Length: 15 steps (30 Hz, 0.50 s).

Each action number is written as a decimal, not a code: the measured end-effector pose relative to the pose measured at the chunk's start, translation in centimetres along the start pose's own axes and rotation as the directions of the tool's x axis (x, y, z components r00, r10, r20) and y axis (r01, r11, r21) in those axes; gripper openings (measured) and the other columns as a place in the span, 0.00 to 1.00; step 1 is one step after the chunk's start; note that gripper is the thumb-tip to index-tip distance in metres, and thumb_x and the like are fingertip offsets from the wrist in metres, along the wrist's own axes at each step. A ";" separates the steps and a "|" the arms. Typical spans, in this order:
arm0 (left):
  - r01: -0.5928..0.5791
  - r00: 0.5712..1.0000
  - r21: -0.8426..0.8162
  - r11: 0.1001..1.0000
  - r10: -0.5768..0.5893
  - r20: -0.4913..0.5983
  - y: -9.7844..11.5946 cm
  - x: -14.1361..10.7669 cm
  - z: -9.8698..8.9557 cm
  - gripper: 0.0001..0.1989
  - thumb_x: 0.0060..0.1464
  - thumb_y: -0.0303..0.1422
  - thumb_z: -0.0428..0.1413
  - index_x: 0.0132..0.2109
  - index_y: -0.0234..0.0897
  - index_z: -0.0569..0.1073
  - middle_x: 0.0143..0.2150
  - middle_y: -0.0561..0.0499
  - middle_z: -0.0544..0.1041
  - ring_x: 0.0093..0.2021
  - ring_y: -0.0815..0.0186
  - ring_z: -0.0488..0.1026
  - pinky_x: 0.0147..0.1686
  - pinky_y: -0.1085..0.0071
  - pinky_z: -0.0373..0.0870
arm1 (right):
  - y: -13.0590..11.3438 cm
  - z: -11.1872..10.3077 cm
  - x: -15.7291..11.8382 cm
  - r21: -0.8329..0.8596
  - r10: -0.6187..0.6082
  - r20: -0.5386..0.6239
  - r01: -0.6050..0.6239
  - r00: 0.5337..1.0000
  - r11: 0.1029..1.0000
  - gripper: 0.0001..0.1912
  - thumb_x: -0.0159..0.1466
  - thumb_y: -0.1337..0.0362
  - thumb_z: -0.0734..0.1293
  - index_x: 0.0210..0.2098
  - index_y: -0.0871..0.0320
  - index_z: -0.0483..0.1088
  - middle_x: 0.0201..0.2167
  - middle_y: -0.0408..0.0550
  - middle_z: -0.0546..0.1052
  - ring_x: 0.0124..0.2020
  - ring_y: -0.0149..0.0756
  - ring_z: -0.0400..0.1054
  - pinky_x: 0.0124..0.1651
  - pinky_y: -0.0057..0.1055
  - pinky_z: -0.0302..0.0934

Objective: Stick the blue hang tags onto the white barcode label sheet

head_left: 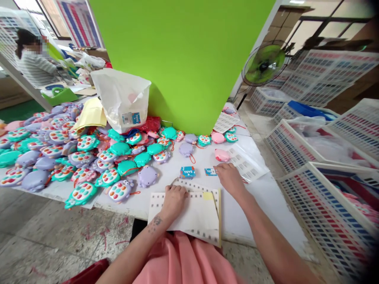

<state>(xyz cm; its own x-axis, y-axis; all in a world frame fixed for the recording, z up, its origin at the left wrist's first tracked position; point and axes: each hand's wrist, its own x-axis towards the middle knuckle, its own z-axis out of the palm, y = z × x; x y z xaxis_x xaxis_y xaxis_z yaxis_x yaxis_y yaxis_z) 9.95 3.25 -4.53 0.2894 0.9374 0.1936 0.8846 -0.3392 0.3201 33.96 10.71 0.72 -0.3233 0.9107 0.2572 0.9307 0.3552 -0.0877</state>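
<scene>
My left hand (pixel 175 200) is closed, its fingers curled at the top edge of a stack of white sticker sheets (pixel 195 213) with small grey squares. The stack overhangs the table's front edge. My right hand (pixel 230 175) pinches the right end of a small blue TOYS card (pixel 209 172) lying on the table. To the left of that card sits a thicker stack of blue TOYS cards (pixel 187 172). Just beyond my right hand are a pink animal-shaped toy (pixel 222 155) and a clear sheet of labels (pixel 247 163). A purple toy (pixel 186 149) with an orange loop lies behind the cards.
Purple, teal and pink toys (pixel 85 189) are heaped on the left of the table (pixel 266 213). A white bag (pixel 120 98) and yellow paper (pixel 90 114) rest on the heap. A green partition (pixel 183 59) rises behind. Plastic crates (pixel 322 205) and a fan (pixel 265 65) stand right; a person (pixel 35 63) sits far left.
</scene>
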 end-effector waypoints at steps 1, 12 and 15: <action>0.003 1.000 -0.004 1.000 -0.003 -0.006 0.0 0.0 0.0 0.08 0.60 0.31 0.48 0.33 0.37 0.69 0.33 0.51 0.74 0.37 0.62 0.69 0.39 0.63 0.54 | -1.2 -0.8 -0.2 0.078 -0.026 0.003 0.026 1.000 0.997 0.12 0.63 0.69 0.60 0.41 0.56 0.74 0.38 0.52 0.74 0.41 0.42 0.65 0.44 0.37 0.58; 0.035 0.998 0.015 0.999 -0.035 -0.054 0.2 0.3 0.2 0.08 0.60 0.29 0.47 0.32 0.37 0.68 0.31 0.50 0.74 0.36 0.62 0.68 0.39 0.63 0.54 | -7.6 2.7 -4.2 0.061 -0.043 0.068 0.039 0.997 0.997 0.10 0.62 0.66 0.64 0.42 0.54 0.72 0.33 0.50 0.71 0.35 0.39 0.66 0.37 0.34 0.59; 0.045 0.997 0.009 0.999 -0.045 -0.062 0.2 0.4 0.3 0.09 0.60 0.30 0.47 0.32 0.37 0.69 0.31 0.51 0.74 0.36 0.62 0.68 0.39 0.63 0.54 | -7.2 2.9 -4.9 0.030 -0.033 -0.002 0.033 0.999 0.999 0.09 0.63 0.66 0.62 0.42 0.53 0.71 0.33 0.50 0.71 0.34 0.39 0.64 0.36 0.35 0.58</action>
<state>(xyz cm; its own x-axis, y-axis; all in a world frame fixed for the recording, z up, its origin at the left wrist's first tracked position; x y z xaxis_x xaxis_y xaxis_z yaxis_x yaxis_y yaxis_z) 10.32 3.58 -4.70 0.2262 0.9450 0.2364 0.9002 -0.2955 0.3200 28.35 4.27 -2.66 -0.3531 0.8982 0.2617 0.9140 0.3910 -0.1085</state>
